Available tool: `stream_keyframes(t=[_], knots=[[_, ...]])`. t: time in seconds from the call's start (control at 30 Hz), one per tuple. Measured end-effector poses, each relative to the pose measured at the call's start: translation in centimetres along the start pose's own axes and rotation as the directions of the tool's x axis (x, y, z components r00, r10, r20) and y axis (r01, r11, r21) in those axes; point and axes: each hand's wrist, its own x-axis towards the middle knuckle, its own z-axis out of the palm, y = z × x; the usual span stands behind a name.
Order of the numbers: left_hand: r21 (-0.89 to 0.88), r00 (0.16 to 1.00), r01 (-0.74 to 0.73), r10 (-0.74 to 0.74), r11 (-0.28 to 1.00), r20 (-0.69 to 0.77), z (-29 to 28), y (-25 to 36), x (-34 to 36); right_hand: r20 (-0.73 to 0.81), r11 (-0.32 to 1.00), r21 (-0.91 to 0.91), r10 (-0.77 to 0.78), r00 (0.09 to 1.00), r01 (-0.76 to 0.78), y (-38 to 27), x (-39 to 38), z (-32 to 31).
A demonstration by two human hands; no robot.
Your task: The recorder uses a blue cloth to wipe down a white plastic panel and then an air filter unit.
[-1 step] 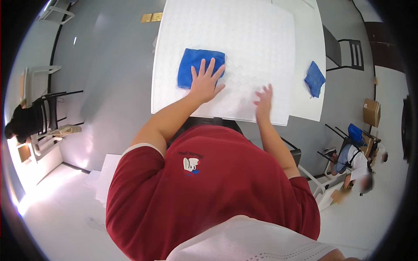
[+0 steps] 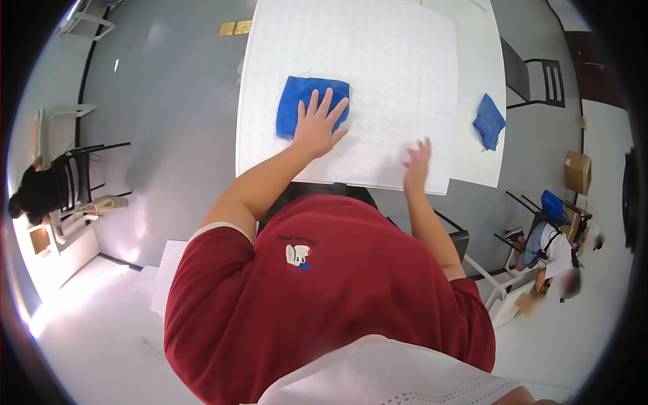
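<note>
A white table (image 2: 391, 61) stands in front of me. A blue cloth (image 2: 297, 101) lies spread flat on its left part. My left hand (image 2: 317, 125) rests palm down on the cloth's near right part, fingers spread. My right hand (image 2: 418, 165) hovers at or lightly touches the table's near edge, fingers apart and holding nothing. A second blue cloth (image 2: 489, 121), bunched up, lies by the table's right edge, out beyond my right hand.
A black chair (image 2: 540, 81) stands to the right of the table. One person (image 2: 34, 192) sits by chairs at the far left, another (image 2: 553, 253) at the lower right. A cardboard box (image 2: 577, 172) sits on the floor to the right.
</note>
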Motion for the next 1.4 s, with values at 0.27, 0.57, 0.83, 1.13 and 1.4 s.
stream_keyframes(t=[0.27, 0.57, 0.83, 1.13, 1.4], knots=[[0.189, 0.992, -0.101, 0.084, 0.977, 0.099, -1.8, -5.0, 4.0, -0.140, 0.469, -0.882, -0.189, 0.972, -0.036, 6.0, -5.4, -6.3], [0.282, 1.000, 0.018, -0.024, 0.959, 0.017, -3.3, -13.6, 13.8, -0.129, 0.482, -0.875, -0.156, 0.979, -0.038, 7.7, -5.7, -6.2], [0.297, 0.988, 0.130, -0.097, 0.946, -0.123, -3.2, -20.1, 19.1, -0.161, 0.518, -0.851, -0.102, 0.982, -0.086, 7.0, -5.8, -6.5], [0.259, 0.971, 0.240, -0.229, 0.936, -0.073, -3.0, -18.7, 17.1, -0.112, 0.517, -0.852, -0.023, 0.993, -0.084, 6.8, -5.0, -7.0], [0.304, 0.993, 0.121, -0.112, 0.945, -0.047, -2.1, -14.5, 9.4, -0.086, 0.466, -0.883, -0.032, 0.996, -0.061, 6.5, -5.2, -6.9]])
